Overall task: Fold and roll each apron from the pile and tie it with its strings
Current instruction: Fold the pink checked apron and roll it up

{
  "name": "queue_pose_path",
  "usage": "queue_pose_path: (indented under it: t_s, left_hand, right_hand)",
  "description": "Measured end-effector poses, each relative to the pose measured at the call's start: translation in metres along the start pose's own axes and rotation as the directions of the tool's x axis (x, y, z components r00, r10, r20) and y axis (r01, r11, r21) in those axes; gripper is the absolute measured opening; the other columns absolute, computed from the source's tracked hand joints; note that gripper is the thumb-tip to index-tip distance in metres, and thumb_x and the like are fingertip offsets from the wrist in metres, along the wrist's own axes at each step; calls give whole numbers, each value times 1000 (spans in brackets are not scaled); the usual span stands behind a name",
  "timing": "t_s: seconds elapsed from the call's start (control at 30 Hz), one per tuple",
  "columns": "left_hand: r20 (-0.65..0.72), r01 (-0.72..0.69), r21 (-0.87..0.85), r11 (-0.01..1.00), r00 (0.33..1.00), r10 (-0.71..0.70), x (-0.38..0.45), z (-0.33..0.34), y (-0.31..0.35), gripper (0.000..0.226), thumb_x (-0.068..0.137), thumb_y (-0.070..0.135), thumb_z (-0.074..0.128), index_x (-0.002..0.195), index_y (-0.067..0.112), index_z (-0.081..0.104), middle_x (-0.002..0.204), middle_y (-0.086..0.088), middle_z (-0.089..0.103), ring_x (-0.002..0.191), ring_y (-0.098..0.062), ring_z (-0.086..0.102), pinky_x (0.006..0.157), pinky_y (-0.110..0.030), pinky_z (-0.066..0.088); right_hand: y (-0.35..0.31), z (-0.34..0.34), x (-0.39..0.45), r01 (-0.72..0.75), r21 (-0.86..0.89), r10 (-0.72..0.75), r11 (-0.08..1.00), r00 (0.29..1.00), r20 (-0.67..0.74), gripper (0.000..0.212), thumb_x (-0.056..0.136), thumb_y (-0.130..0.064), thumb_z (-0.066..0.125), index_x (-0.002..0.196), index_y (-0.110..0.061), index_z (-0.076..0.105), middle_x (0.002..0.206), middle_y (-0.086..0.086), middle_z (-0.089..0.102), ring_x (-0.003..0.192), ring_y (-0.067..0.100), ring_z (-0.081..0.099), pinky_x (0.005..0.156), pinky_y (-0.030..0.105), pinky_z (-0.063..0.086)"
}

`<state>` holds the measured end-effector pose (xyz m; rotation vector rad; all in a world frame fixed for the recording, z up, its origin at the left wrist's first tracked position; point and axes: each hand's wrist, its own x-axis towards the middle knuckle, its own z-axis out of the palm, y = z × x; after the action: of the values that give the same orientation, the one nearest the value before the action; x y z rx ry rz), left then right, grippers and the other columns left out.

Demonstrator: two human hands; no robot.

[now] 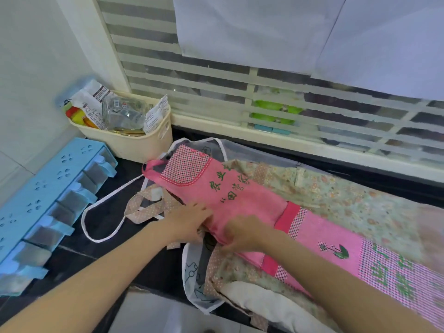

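At the near edge of the long pink cotton apron (240, 200), both hands meet. The left hand (189, 221) lies flat with fingers straight and slightly spread, pressing on the apron's near left edge and holding nothing. The right hand (242, 233), just beside it, has its fingers curled down over the folded near edge of the pink cloth, pinching it there.

The pink apron is folded into a narrow strip that runs from far left to near right across the pile. It carries green stitched characters, a dotted checked pocket at its far left end, a darker pink band in the middle and a pink gingham panel at the near right end. It lies on top of a pale green floral patchwork apron (348, 195), which spreads out wide to the right and far side. Under both, a sheer white mesh apron with white piping (192, 277) shows at the near left and at the far end. Dotted beige fabric strings (146, 207) lie tangled just left of the left hand, and a thin white cord loop (96, 217) curves over the dark tabletop (113, 248) farther left.

Along the left side stands a light blue plastic rack with clear drawers (48, 200). Beyond it, in the far left corner, a cream plastic basket (141, 145) holds a glass jar and packets.
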<state>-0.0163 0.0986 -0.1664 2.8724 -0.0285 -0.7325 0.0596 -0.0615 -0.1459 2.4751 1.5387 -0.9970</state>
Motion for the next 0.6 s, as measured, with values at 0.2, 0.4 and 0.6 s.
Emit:
queue_pose_path:
  t_s: [0.2, 0.4, 0.6]
  left_hand:
    - [-326, -176, 329, 928, 901, 286, 7, 4, 2, 40, 38, 17, 86, 68, 15, 60, 69, 1, 59, 63, -19, 59, 51, -23, 41]
    - [-413, -243, 353, 903, 826, 384, 7, 3, -10, 11, 54, 20, 70, 59, 21, 61, 60, 8, 59, 54, -14, 59, 53, -18, 44]
    - [-519, -215, 357, 909, 763, 385, 4, -6, -10, 50, 46, 23, 86, 82, 14, 52, 75, -2, 61, 63, -20, 61, 54, -27, 48]
  right_hand:
    - [-14, 15, 0, -22, -224, -32, 974, 972, -233, 16, 92, -29, 53, 83, -16, 55, 106, 14, 63, 101, 27, 58, 77, 34, 29]
    - [-3, 19, 0, 20, -161, -52, 987, 979, -197, 38, 86, -16, 51, 56, -14, 27, 57, 2, 30, 68, 24, 39, 49, 31, 23]
    - [6, 9, 9, 55, -54, -65, 997, 976, -208, 41, 82, -14, 55, 54, -14, 25, 53, 4, 26, 57, 23, 28, 47, 29, 20]
